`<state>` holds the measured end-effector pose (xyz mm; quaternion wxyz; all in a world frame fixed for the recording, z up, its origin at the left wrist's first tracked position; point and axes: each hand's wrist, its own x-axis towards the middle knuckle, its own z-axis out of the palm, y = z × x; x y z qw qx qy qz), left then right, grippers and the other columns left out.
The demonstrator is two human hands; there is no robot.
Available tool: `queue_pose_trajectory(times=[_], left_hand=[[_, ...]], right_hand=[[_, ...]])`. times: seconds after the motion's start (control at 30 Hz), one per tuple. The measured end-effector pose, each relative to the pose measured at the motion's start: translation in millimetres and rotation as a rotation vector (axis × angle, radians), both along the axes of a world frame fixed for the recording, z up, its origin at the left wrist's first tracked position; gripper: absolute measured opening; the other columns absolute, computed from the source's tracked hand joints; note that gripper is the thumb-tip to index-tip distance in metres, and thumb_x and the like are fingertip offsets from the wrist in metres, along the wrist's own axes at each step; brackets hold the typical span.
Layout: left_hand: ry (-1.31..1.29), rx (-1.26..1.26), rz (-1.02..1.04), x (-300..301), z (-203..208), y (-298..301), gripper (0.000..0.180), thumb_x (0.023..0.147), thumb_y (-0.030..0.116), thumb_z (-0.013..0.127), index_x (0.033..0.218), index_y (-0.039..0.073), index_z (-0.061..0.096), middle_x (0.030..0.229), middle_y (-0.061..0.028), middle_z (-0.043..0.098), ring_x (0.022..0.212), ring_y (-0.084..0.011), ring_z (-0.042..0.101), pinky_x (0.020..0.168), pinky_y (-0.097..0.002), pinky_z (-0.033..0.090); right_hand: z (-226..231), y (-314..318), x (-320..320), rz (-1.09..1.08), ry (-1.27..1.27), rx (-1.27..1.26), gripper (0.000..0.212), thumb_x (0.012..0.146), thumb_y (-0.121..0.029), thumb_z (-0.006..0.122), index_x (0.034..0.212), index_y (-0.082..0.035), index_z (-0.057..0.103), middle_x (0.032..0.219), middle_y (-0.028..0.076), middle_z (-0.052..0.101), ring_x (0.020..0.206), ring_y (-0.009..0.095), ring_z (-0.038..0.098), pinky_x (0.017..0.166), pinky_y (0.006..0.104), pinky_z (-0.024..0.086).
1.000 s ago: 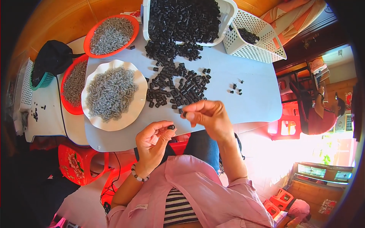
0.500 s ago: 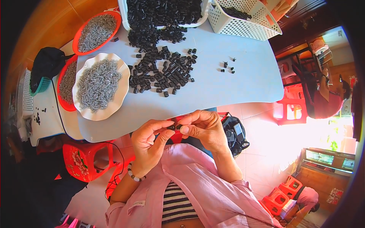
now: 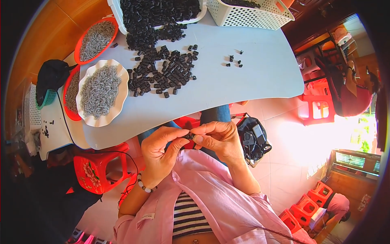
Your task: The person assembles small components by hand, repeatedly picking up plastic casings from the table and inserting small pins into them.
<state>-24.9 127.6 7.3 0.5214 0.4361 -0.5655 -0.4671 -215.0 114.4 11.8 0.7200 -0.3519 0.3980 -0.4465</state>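
Left hand (image 3: 160, 148): I saw its thumb and forefinger pinched nearly together on a small black part (image 3: 189, 136), the other fingers curled in; a bead bracelet (image 3: 145, 186) circled the wrist.
Right hand (image 3: 221, 142): from my remote seat I saw thumb and forefinger brought together on the right side of the same part, meeting the left fingertips.
Black part: it sat between the two sets of fingertips, above the lap and off the near edge of the table (image 3: 227, 87); the fingers hid most of it, so I could not tell whether it was one piece or two.
Black pile (image 3: 162, 71): short cylinders lay loose across the middle of the table, thickening toward the far side, where they met a heaped white tray (image 3: 118, 18).
Strays: a few small black pieces (image 3: 231, 58) lay apart, to the right of the pile.
White basket (image 3: 248, 20): I had it at the far right, just beside the tray, with dark pieces inside.
Wavy plate (image 3: 123, 95): it stood on the left, full of grey springs (image 3: 99, 91).
Red plates (image 3: 77, 57): two lay farther left and far, also filled with springs.
Black bag (image 3: 252, 136): it rested on the floor, right of the right hand.
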Motion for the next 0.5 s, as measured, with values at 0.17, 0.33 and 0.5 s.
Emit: queue_pose_trajectory(times=[0.17, 0.33, 0.5], left_hand=[[-0.059, -0.016, 0.007, -4.3, 2.4, -1.2, 0.024, 0.084, -0.004, 0.075, 0.107, 0.000, 0.073, 0.095, -0.0096, 0.071, 0.080, -0.0144, 0.066, 0.070, -0.0245, 0.053], [-0.136, -0.052, 0.005, -6.7, 4.5, -3.3, 0.024, 0.082, -0.004, 0.076, 0.106, 0.001, 0.073, 0.095, -0.0094, 0.072, 0.078, -0.0150, 0.066, 0.068, -0.0251, 0.053], [-0.200, -0.109, 0.011, -8.8, 4.4, -4.2, 0.024, 0.081, -0.002, 0.077, 0.105, 0.002, 0.074, 0.092, -0.0096, 0.072, 0.075, -0.0153, 0.066, 0.066, -0.0253, 0.053]], right_hand=[[-4.1, 2.4, -4.6, -0.008, -0.027, 0.010, 0.020, 0.089, -0.007, 0.075, 0.108, 0.001, 0.073, 0.089, 0.007, 0.073, 0.075, 0.011, 0.068, 0.069, 0.0231, 0.056], [-6.1, 2.1, -7.6, -0.009, -0.018, 0.009, 0.020, 0.090, -0.006, 0.074, 0.108, 0.002, 0.072, 0.090, 0.007, 0.073, 0.078, 0.010, 0.068, 0.070, 0.0231, 0.056], [-7.5, 1.7, -9.1, -0.004, -0.015, 0.011, 0.016, 0.091, -0.002, 0.071, 0.106, 0.003, 0.071, 0.091, 0.007, 0.073, 0.081, 0.010, 0.068, 0.072, 0.0229, 0.056]])
